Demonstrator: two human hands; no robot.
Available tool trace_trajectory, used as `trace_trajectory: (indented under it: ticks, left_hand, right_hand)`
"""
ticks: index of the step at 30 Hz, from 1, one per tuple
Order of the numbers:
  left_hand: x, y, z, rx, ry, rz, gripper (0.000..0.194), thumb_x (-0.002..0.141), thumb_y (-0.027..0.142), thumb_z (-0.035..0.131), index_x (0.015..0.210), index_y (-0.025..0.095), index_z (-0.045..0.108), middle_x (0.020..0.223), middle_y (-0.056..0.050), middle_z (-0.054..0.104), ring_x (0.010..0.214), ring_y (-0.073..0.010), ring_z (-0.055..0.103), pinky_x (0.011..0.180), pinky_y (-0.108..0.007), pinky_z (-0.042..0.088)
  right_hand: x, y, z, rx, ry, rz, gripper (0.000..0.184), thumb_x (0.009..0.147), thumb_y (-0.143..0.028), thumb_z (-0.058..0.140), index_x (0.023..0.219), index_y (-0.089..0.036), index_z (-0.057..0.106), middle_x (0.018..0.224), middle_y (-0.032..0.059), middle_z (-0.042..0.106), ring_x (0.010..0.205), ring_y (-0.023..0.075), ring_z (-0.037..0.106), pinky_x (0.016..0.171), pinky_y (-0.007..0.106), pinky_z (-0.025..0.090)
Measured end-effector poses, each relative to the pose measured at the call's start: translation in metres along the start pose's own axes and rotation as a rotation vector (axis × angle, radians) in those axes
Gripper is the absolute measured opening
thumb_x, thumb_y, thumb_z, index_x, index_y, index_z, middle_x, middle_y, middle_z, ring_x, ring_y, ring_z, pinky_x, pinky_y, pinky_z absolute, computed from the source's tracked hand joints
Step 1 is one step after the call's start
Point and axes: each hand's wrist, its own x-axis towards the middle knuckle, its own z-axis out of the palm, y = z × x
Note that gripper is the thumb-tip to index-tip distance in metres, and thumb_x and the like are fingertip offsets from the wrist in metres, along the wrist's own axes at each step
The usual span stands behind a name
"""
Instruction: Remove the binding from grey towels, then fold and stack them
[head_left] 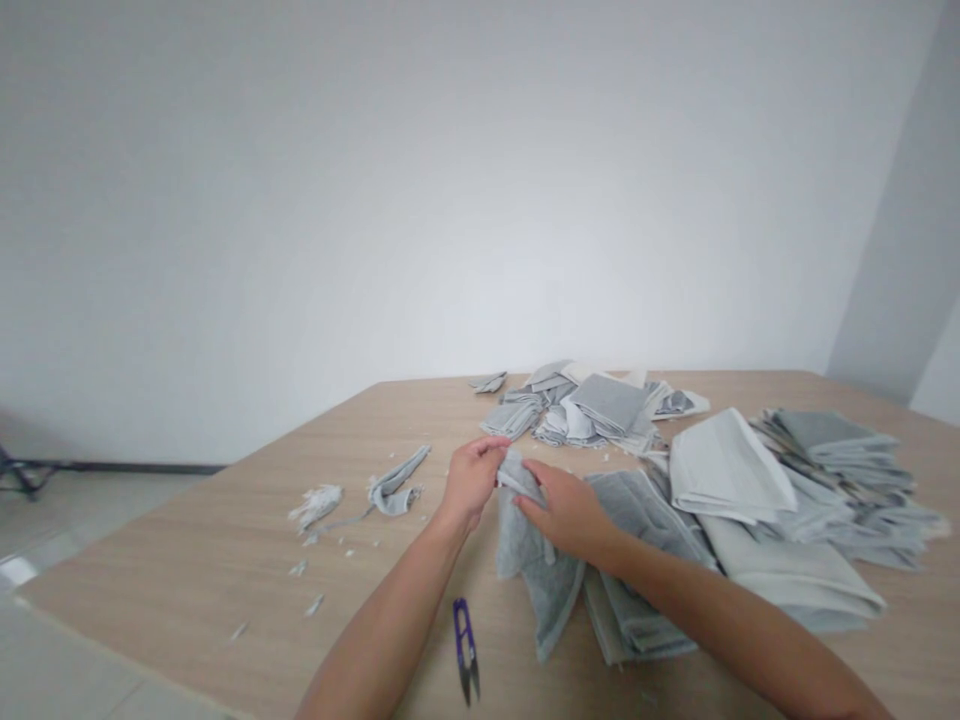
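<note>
Both my hands hold one small grey towel point(536, 575) above the wooden table point(225, 560). My left hand point(471, 480) pinches its top edge, fingers closed. My right hand point(566, 510) grips the same top edge from the right, fingers curled on the cloth. The towel hangs down between my forearms. A pair of purple thread snips point(466, 650) lies on the table just below my left forearm.
Stacks of folded grey and white towels point(750, 500) lie to the right. Another heap of grey cloths point(585, 410) sits at the back. Cut strips and white scraps point(360, 495) lie to the left. A white wall rises behind the table.
</note>
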Motion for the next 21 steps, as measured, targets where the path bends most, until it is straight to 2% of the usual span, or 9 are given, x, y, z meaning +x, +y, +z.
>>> trace_trajectory:
  ticks: [2,4,6,8,11,14,17,19,21]
  left_hand:
    - [-0.003,-0.006,0.001,-0.018,-0.022,-0.026,0.031,0.068,0.028,0.061,0.095,0.012,0.066,0.065,-0.001,0.062,0.052,-0.0103,0.054,0.048,-0.020,0.042]
    - [-0.005,-0.012,0.000,0.003,-0.054,-0.032,0.031,0.071,0.032,0.060,0.096,0.014,0.065,0.071,-0.002,0.064,0.058,-0.0124,0.057,0.052,-0.023,0.046]
    - [-0.007,-0.017,-0.004,0.097,-0.043,0.028,0.032,0.076,0.039,0.056,0.096,0.015,0.065,0.073,-0.001,0.063,0.060,-0.0135,0.057,0.052,-0.024,0.047]
    - [-0.011,-0.022,-0.009,0.266,0.020,0.178,0.034,0.081,0.044,0.050,0.092,0.016,0.067,0.071,-0.001,0.061,0.062,-0.0142,0.056,0.054,-0.024,0.046]
    - [-0.018,-0.027,-0.016,0.521,0.110,0.489,0.033,0.086,0.041,0.045,0.085,0.017,0.068,0.073,-0.003,0.059,0.073,-0.0155,0.055,0.066,-0.027,0.046]
    - [-0.026,-0.028,-0.020,0.606,0.133,0.755,0.026,0.085,0.035,0.050,0.095,0.018,0.066,0.090,-0.007,0.058,0.088,-0.0177,0.055,0.077,-0.030,0.047]
    - [-0.029,-0.027,-0.021,0.650,0.055,0.942,0.032,0.079,0.030,0.059,0.109,0.018,0.062,0.109,-0.011,0.055,0.103,-0.0205,0.052,0.086,-0.035,0.046]
    - [-0.029,-0.026,-0.020,0.679,-0.021,1.010,0.027,0.079,0.025,0.060,0.105,0.018,0.063,0.106,-0.010,0.058,0.103,-0.0198,0.053,0.088,-0.035,0.045]
    - [-0.027,-0.026,-0.019,0.686,-0.044,1.041,0.017,0.081,0.020,0.057,0.096,0.019,0.064,0.094,-0.007,0.062,0.096,-0.0181,0.055,0.088,-0.035,0.045]
  right_hand:
    - [0.001,0.003,0.003,-0.007,0.011,0.012,0.031,0.087,-0.034,0.044,0.111,-0.021,0.059,0.108,0.0079,0.066,0.099,0.0230,0.059,0.085,0.033,0.041]
    - [0.002,0.008,0.004,0.024,0.038,0.012,0.026,0.090,-0.030,0.040,0.100,-0.020,0.062,0.097,0.0063,0.067,0.092,0.0202,0.060,0.080,0.030,0.041]
    - [0.004,0.013,0.005,0.063,0.084,0.009,0.025,0.090,-0.029,0.040,0.095,-0.019,0.062,0.093,0.0059,0.067,0.088,0.0185,0.059,0.077,0.029,0.040]
    - [0.006,0.017,0.006,0.092,0.128,0.004,0.023,0.089,-0.029,0.041,0.093,-0.018,0.061,0.093,0.0062,0.065,0.088,0.0177,0.058,0.078,0.028,0.040]
    - [0.008,0.020,0.009,0.121,0.152,0.015,0.022,0.089,-0.029,0.042,0.092,-0.018,0.061,0.092,0.0062,0.065,0.089,0.0171,0.057,0.080,0.028,0.039]
    - [0.007,0.019,0.012,0.156,0.138,0.027,0.022,0.089,-0.029,0.043,0.095,-0.019,0.062,0.092,0.0061,0.066,0.088,0.0168,0.057,0.080,0.027,0.039]
    - [0.005,0.015,0.014,0.199,0.117,0.019,0.022,0.088,-0.028,0.043,0.092,-0.019,0.063,0.092,0.0058,0.067,0.086,0.0166,0.058,0.078,0.026,0.040]
    - [0.004,0.012,0.014,0.213,0.103,0.003,0.021,0.088,-0.028,0.044,0.090,-0.020,0.063,0.089,0.0050,0.067,0.085,0.0166,0.058,0.077,0.026,0.040]
    - [0.003,0.010,0.014,0.216,0.091,-0.009,0.021,0.087,-0.028,0.044,0.088,-0.021,0.064,0.087,0.0043,0.067,0.084,0.0167,0.058,0.076,0.026,0.040]
